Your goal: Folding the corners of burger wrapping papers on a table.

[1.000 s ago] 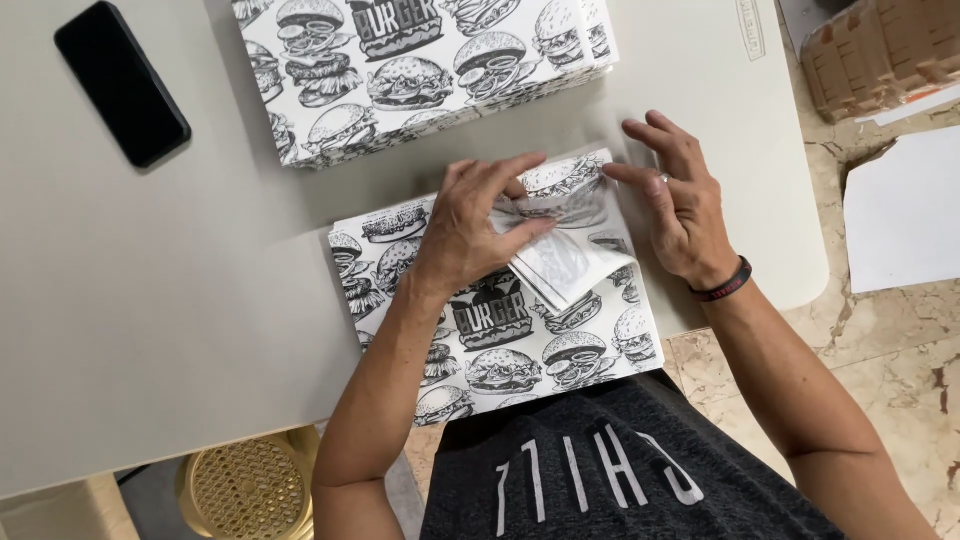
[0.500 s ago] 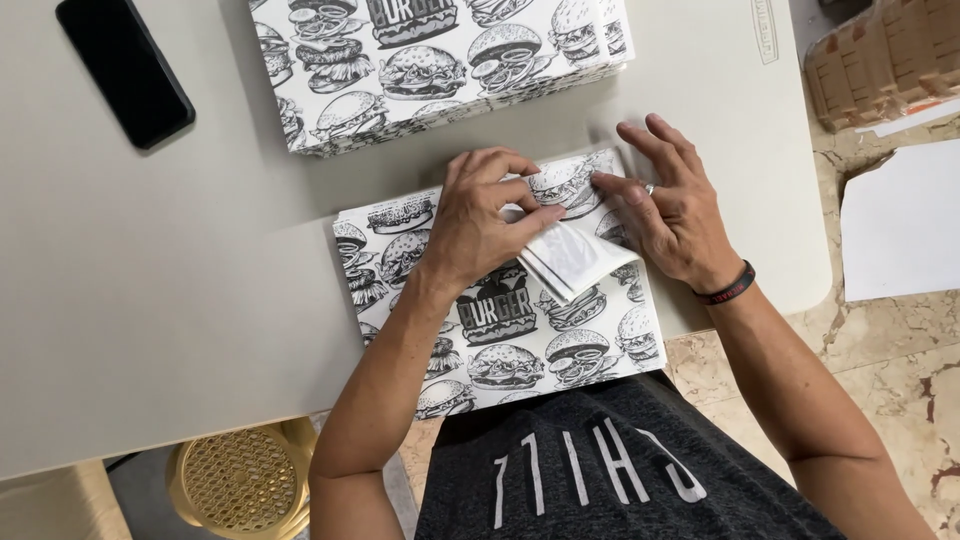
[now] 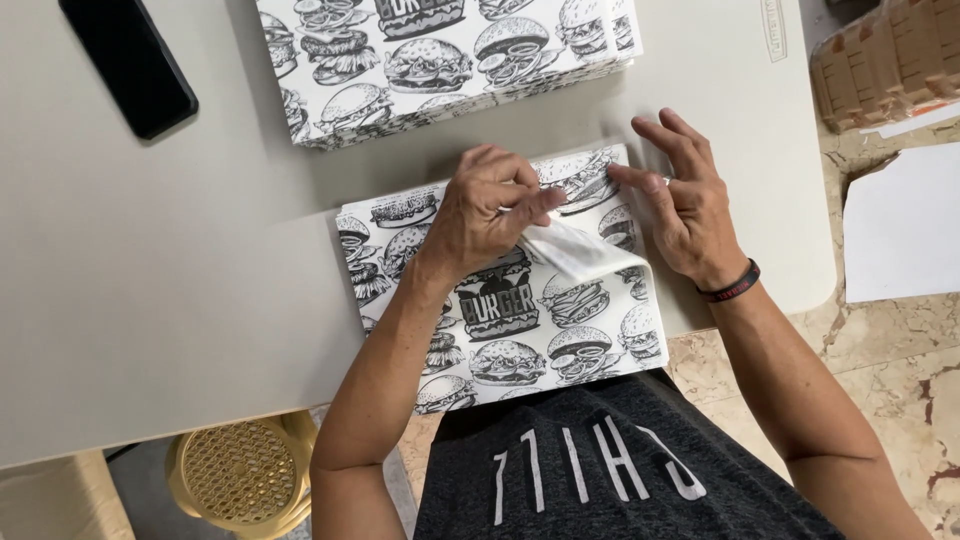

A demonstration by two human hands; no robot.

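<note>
Paper sheet (image 3: 500,310) printed with burgers lies at the centre of the frame on the grey table (image 3: 150,280), its lower edge hanging over the table's near side, and the left hand (image 3: 485,215) pinches its folded-over white flap (image 3: 585,255) between thumb and fingers, while the right hand (image 3: 685,200) is half spread with fingertips on the upper right corner of the sheet. To fold well, I think the right hand should hold the corner flat so that the sheet cannot slide, and the left should pull the flap evenly, then press the crease from the middle outward. A stack (image 3: 450,60) of such sheets lies at the top of the frame and a black phone (image 3: 130,60) at the upper left, both well apart from the hands.
</note>
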